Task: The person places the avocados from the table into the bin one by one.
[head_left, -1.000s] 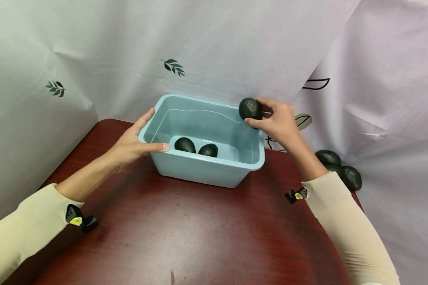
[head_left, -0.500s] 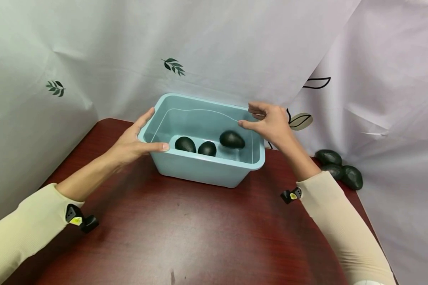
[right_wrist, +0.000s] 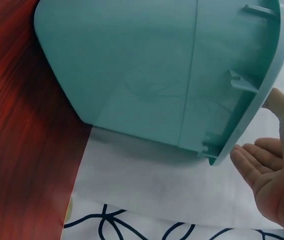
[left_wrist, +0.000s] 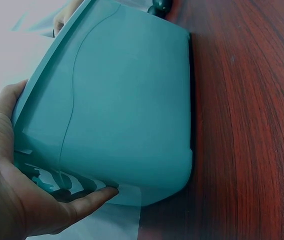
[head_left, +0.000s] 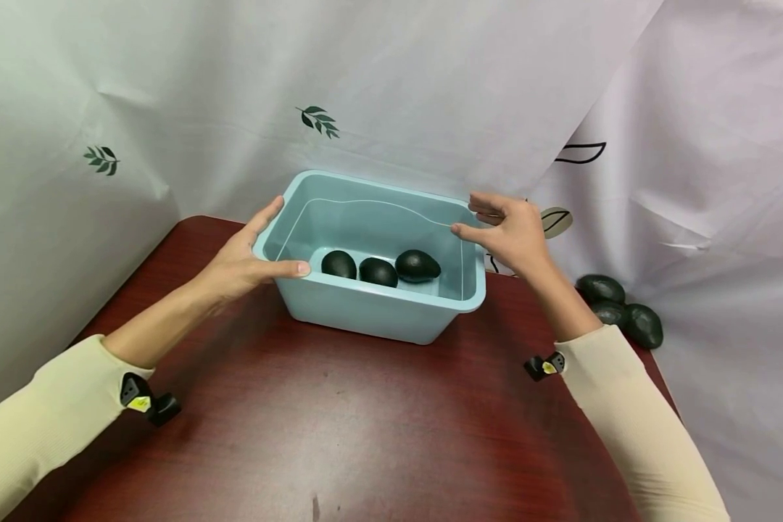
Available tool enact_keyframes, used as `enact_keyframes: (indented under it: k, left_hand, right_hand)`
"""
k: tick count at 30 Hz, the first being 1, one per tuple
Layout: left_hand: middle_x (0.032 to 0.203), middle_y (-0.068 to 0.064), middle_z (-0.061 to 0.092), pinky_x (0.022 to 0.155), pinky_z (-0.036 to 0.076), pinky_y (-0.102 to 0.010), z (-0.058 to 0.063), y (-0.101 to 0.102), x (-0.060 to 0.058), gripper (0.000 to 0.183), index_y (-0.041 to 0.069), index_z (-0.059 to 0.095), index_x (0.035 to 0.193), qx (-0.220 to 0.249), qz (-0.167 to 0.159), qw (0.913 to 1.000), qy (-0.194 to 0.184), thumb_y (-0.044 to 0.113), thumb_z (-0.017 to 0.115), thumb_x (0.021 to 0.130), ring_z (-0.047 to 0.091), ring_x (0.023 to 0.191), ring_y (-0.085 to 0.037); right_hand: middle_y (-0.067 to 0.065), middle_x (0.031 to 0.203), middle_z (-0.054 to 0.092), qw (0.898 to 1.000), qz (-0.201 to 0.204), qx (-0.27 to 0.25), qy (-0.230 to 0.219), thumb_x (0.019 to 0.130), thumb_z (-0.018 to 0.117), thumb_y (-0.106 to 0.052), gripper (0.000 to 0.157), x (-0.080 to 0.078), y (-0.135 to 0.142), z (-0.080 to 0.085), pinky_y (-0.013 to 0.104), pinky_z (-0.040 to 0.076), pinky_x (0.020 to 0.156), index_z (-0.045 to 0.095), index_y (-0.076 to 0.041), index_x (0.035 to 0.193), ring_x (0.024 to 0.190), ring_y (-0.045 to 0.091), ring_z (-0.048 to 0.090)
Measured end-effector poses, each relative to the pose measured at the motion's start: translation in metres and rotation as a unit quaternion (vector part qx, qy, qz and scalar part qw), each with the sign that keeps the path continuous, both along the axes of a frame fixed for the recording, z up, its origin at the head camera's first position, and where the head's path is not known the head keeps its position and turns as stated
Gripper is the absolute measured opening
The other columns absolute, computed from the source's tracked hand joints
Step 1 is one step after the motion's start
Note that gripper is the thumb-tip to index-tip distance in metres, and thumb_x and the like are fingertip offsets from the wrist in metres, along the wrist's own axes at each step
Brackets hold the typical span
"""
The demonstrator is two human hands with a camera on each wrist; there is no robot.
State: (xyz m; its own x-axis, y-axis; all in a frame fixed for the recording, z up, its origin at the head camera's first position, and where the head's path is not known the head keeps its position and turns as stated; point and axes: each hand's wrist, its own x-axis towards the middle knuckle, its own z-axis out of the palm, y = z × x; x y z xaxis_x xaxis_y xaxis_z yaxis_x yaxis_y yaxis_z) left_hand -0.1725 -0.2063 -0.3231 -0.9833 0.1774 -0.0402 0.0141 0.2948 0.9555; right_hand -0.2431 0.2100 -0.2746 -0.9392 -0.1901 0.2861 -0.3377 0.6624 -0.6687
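Observation:
A light blue plastic tub (head_left: 365, 315) stands at the back of the table, with three dark avocados inside. The left avocado (head_left: 338, 264) and the middle one (head_left: 378, 272) lie near the front wall; the right avocado (head_left: 417, 266) lies on its side against the middle one. My left hand (head_left: 244, 261) holds the tub's left front corner, thumb over the front rim and fingers along the left side; the left wrist view shows this grip on the tub (left_wrist: 126, 95). Over the right rim, my right hand (head_left: 512, 228) hovers with fingers extended, holding nothing.
More avocados (head_left: 642, 325) sit in a small cluster at the table's right edge, beyond the right forearm. The dark red wooden table (head_left: 339, 420) stretches in front of the tub. A white cloth (head_left: 398, 87) with leaf prints hangs close behind it.
My right hand let go of an avocado, which dropped into the tub and settled beside the other two. That hand then drew back slightly to the right. The left hand stayed put.

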Motion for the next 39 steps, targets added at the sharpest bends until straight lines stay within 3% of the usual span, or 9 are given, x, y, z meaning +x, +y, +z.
enact_keyframes:
  k: [11,17,21,30,39]
  left_hand:
    - [0.171,0.015,0.021,0.109,0.044,-0.040,0.002,0.002,0.000,0.113,0.051,0.010,0.163,-0.007,-0.001,1.0000,0.001,0.028,0.088,0.084,0.040,0.141,-0.020]
    - [0.171,0.016,0.020,0.106,0.046,-0.035,0.002,0.002,0.000,0.113,0.051,0.010,0.163,-0.006,-0.002,1.0000,0.000,0.028,0.088,0.085,0.040,0.141,-0.019]
    - [0.171,0.015,0.021,0.104,0.047,-0.033,0.002,0.002,0.000,0.114,0.050,0.010,0.164,0.000,-0.003,1.0000,-0.001,0.026,0.088,0.085,0.040,0.142,-0.020]
    - [0.172,0.013,0.021,0.108,0.046,-0.044,0.001,0.002,0.001,0.114,0.053,0.008,0.162,0.006,-0.005,0.9999,-0.009,0.027,0.088,0.085,0.040,0.144,-0.023]
    - [0.172,0.012,0.021,0.100,0.050,-0.035,0.001,0.001,0.001,0.114,0.054,0.008,0.162,-0.004,-0.001,0.9999,-0.012,0.028,0.088,0.085,0.043,0.142,-0.022]
  right_hand:
    - [0.011,0.129,0.075,0.999,-0.017,-0.017,0.034,0.083,0.089,-0.037,0.064,0.005,0.022,-0.007,0.037,0.059,0.095,0.069,-0.008,0.136,0.116,0.027,0.074]
    - [0.013,0.128,0.074,0.999,-0.024,-0.007,0.040,0.087,0.085,-0.040,0.062,0.008,0.033,-0.011,0.037,0.059,0.095,0.068,-0.007,0.137,0.116,0.031,0.074]
    - [0.013,0.129,0.074,0.999,-0.027,-0.010,0.034,0.087,0.084,-0.042,0.063,0.012,0.041,-0.014,0.029,0.060,0.092,0.068,-0.007,0.138,0.116,0.032,0.074]
    - [0.011,0.127,0.075,0.999,-0.041,-0.015,0.034,0.086,0.085,-0.045,0.063,0.019,0.054,-0.020,0.012,0.056,0.086,0.069,-0.009,0.136,0.113,0.031,0.075]
    - [0.012,0.124,0.076,0.998,-0.048,-0.019,0.035,0.085,0.086,-0.043,0.060,0.023,0.065,-0.025,0.004,0.051,0.079,0.071,-0.009,0.133,0.110,0.033,0.076]
